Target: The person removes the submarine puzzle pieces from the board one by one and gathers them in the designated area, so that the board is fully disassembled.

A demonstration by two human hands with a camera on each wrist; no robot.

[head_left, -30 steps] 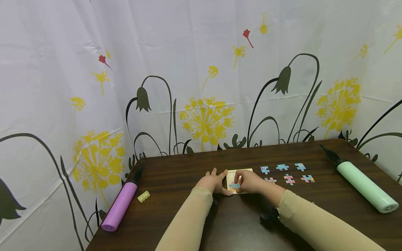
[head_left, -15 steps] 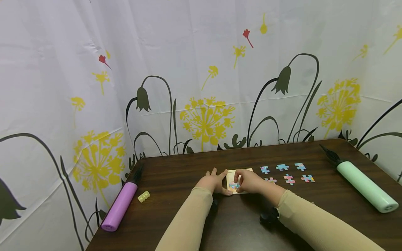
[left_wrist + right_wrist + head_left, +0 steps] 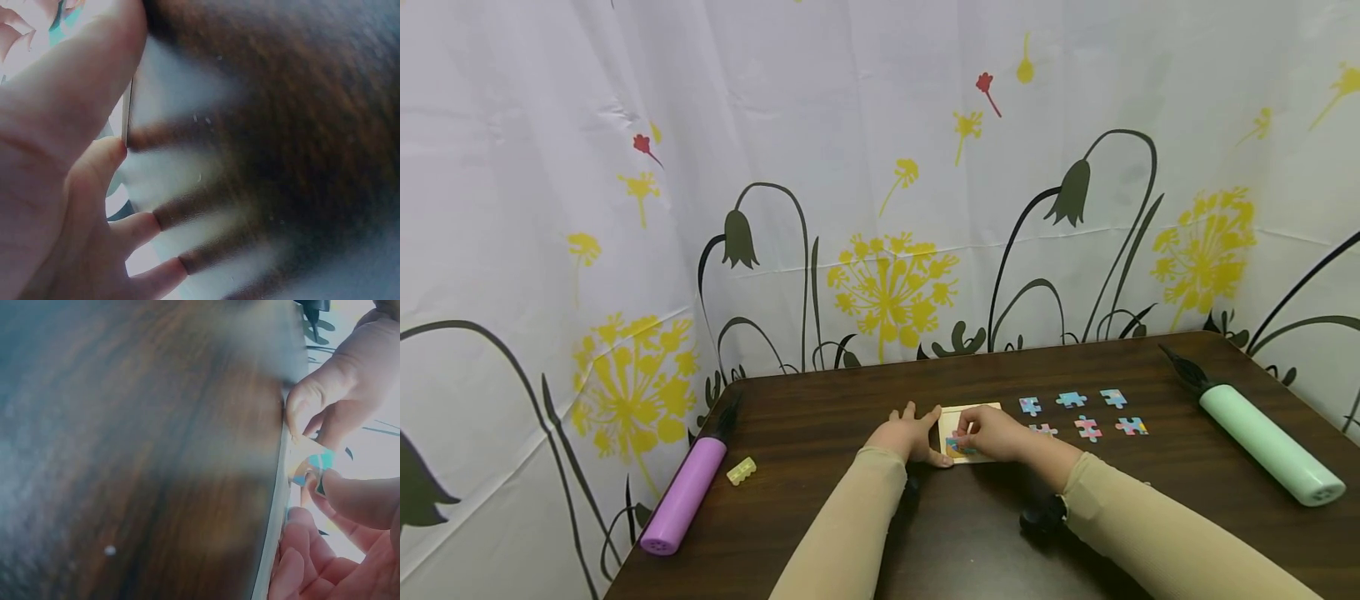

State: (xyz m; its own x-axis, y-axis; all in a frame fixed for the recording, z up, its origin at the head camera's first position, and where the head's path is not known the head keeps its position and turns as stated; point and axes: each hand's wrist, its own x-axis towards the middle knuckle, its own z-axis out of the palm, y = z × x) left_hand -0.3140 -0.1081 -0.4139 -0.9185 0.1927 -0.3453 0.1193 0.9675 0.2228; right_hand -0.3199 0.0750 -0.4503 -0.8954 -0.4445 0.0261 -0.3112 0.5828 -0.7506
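A small pale wooden puzzle tray [image 3: 950, 419] lies on the table between the hands. My left hand [image 3: 904, 438] rests at its left side with spread fingers, the thumb and index finger touching the edge. My right hand [image 3: 997, 434] is over the tray and pinches a small jigsaw piece [image 3: 320, 485] between thumb and fingertip. In the head view, the fingers partly cover that piece. An orange and blue jigsaw piece [image 3: 957, 454] shows in the tray's lower left part, just below the fingertips. The left wrist view shows mostly my left fingers and the tabletop.
Several loose jigsaw pieces [image 3: 1087, 428] lie in two rows right of the tray. A green air pump [image 3: 1270, 446] lies at the right, a purple air pump [image 3: 685, 496] at the left. Beside the purple one is a yellow block [image 3: 742, 472]. A flowered curtain [image 3: 880, 167] hangs behind the table.
At the right fingertips the pinched jigsaw piece has tilted and shifted slightly, baring more of the orange and blue below it. The left hand keeps its place. The head view has turned slightly.
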